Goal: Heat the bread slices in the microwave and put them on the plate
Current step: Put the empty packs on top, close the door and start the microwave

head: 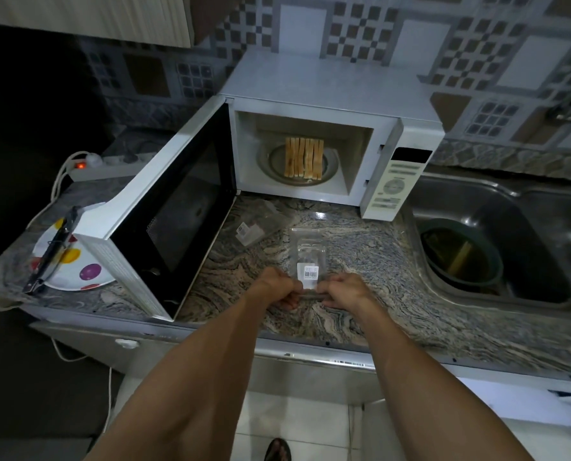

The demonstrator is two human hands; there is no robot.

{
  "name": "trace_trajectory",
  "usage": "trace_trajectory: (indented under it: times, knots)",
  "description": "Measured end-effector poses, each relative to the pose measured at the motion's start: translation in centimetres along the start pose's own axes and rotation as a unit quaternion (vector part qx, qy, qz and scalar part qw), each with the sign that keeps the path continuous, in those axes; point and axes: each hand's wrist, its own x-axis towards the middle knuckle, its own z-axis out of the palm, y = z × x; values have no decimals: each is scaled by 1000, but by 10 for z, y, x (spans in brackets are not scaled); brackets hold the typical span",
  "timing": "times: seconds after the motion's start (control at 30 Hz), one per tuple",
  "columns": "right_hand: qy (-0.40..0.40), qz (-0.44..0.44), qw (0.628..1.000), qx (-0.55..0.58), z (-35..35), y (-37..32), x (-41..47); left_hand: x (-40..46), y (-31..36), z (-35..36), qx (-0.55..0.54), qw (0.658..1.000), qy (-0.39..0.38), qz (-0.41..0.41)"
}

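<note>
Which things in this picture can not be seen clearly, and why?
- Head view: plate partly hidden by the open microwave door.
- Microwave button labels: too small to read.
- Clear bag label text: too small; its near edge is covered by left hand and right hand.
- Bowl contents in sink: too dark.

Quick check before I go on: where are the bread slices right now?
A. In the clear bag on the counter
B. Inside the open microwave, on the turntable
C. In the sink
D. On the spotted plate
B: the bread slices stand in a row on the turntable inside the microwave, whose door is swung open.
</note>
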Motion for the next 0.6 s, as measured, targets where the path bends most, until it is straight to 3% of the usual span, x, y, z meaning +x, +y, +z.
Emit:
trace_trajectory:
  times: [0.17, 0.23, 0.3, 0.33, 0.4, 0.43, 0.6]
  knots:
    - [-2, 5, 999, -51, -2, -7, -1, -3, 12, -21, 136, 990, -31, 32]
    - [-5, 0, 994, -113, -3, -14, -3, 12, 16, -36, 103, 994, -17, 41]
    - [5, -24, 981, -194, -5, -21, -7, 14, 29, -49, 64, 993, 66, 79]
    - [19, -37, 976, -216, -5, -25, -7, 9, 38, -56, 124, 976, 147, 107]
    - [44, -57, 973, -219, -3, -35, -12, -1, 51, -68, 252, 910, 279, 172]
    - [55, -64, 973, -213, -1, -41, -13, 1, 55, -73, 270, 892, 304, 197]
    - [74, -63, 966, -238, 19, -61, -9, 21, 66, -89, 299, 891, 278, 199]
